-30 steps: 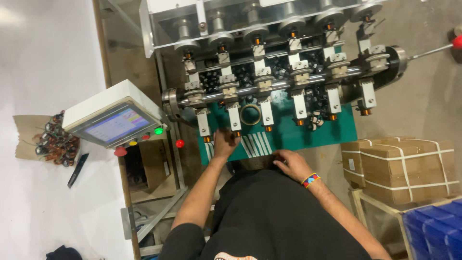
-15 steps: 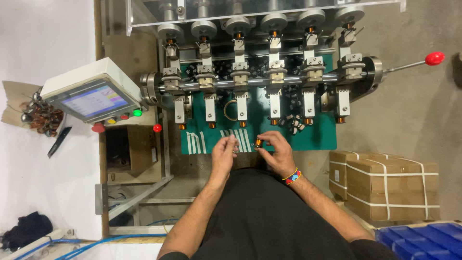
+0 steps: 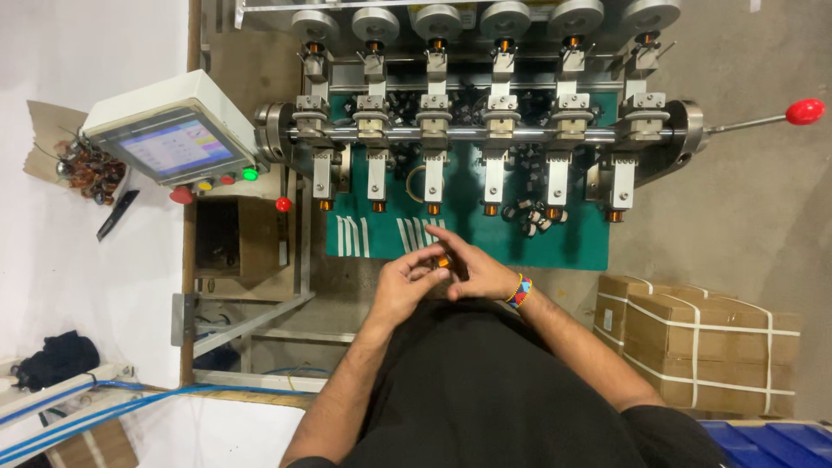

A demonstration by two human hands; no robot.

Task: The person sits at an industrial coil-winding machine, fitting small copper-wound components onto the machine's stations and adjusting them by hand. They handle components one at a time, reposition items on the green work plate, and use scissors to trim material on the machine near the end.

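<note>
My left hand (image 3: 406, 281) and my right hand (image 3: 472, 270) meet in front of me, just below the green mat's (image 3: 581, 247) near edge. Between their fingertips sits a small copper-wound coil (image 3: 444, 260); both hands pinch it. A beaded band is on my right wrist. Above them stands a winding machine (image 3: 485, 130) with several spindle heads, each tipped with a small orange coil. Loose small black parts (image 3: 530, 217) lie on the mat to the right of my hands. White strips (image 3: 351, 236) lie on the mat to the left.
A control box with a lit screen (image 3: 169, 143) and coloured buttons stands at left. A red-knobbed lever (image 3: 804, 111) sticks out at right. Strapped cardboard boxes (image 3: 706, 334) sit on the floor at right, above a blue crate (image 3: 771, 442). Wound coils (image 3: 87, 169) lie on cardboard far left.
Both hands have drawn back from the mat toward my body and come together on the small coil. The view has shifted, so the machine appears higher.
</note>
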